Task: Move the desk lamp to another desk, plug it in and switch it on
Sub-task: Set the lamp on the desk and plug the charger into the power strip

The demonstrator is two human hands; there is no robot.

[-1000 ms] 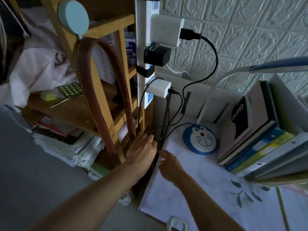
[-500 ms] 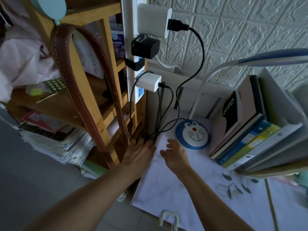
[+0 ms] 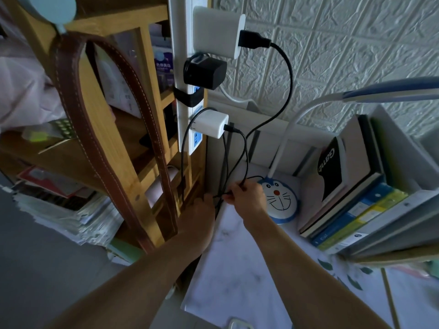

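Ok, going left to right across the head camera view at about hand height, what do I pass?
Stacked papers → brown leather strap → left hand → right hand → cartoon-face lamp base → books.

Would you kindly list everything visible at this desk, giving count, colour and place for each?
desk lamp: one, white neck, blue cartoon-face base, on the desk by the books
cables: several, black, hanging from the chargers down to the hands
power strip: one, white, upright on the shelf post
chargers: three, two white and one black, plugged into the strip
books: a row, mixed colours, right of the lamp
strap: one, brown leather, hanging on the wooden shelf
paper stack: one, white, lower left
left hand: at the cables near the desk edge
right hand: pinching a cable
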